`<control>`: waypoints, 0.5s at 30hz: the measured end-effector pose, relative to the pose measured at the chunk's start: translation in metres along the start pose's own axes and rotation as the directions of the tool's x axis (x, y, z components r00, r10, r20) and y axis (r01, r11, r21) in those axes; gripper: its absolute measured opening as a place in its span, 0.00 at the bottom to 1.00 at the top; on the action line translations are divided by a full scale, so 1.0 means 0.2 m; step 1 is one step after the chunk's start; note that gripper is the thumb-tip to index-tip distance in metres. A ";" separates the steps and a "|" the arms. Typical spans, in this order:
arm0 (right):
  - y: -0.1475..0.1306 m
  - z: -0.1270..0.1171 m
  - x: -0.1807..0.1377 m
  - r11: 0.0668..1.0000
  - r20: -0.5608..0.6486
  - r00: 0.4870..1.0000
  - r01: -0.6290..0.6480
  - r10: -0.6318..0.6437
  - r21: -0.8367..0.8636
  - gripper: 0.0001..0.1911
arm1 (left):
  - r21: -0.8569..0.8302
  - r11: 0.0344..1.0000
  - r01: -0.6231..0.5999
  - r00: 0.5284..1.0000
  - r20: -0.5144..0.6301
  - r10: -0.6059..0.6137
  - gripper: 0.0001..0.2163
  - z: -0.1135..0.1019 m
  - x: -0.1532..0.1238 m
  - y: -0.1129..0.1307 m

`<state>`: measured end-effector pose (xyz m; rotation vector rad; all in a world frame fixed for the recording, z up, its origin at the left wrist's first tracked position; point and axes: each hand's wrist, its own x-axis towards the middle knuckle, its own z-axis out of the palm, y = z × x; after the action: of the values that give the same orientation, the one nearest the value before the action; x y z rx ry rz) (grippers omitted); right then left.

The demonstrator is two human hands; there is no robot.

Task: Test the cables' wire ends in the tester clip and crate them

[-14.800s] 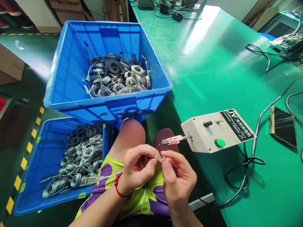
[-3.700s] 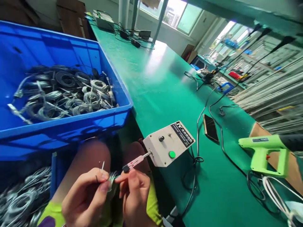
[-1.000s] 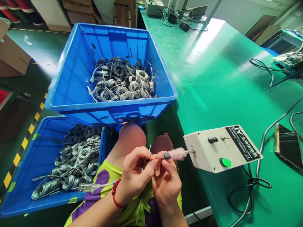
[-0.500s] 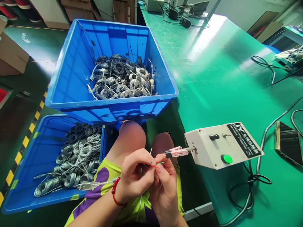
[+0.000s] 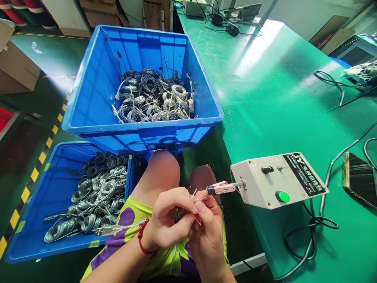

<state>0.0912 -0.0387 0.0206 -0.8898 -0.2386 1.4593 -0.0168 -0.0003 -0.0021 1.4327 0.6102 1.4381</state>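
Observation:
Thin coloured wires (image 5: pixel 196 218), red, green, white and dark, fan out from the end of a cable pinched between my hands above my lap. My left hand (image 5: pixel 173 214), with a red bead bracelet at the wrist, is closed on the wires with thumb and forefinger. Fingertips of my right hand (image 5: pixel 208 220) press on the same wires from the right. A clear cable with a flat metallic connector (image 5: pixel 107 230) trails out left of my left wrist. Just beyond my right fingers, a pink clothes peg (image 5: pixel 219 188) sits on the shaft of a grey-white machine box (image 5: pixel 277 181).
A large blue crate (image 5: pixel 141 127) holding coiled cables (image 5: pixel 153 96) stands ahead. Lower left is another blue crate (image 5: pixel 17 245) with more coils (image 5: pixel 107 188). The green table (image 5: pixel 253 129) carries a phone (image 5: pixel 359 179), black cables (image 5: pixel 309 224) and adapters (image 5: pixel 232 29).
The red wire has swung downward between my fingertips, and the white and green ones point more up and to the right. My fingers have shifted slightly; the view has moved a little.

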 end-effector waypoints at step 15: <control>-0.03 -0.04 0.05 0.999 -0.139 0.989 0.044 -0.046 -0.014 0.17 | -0.019 0.999 -0.032 0.999 -0.037 0.032 0.03 0.02 0.01 -0.03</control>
<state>0.1028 -0.0321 0.0155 -0.9847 -0.1612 1.3491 -0.0114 0.0032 -0.0064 1.4094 0.5973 1.4946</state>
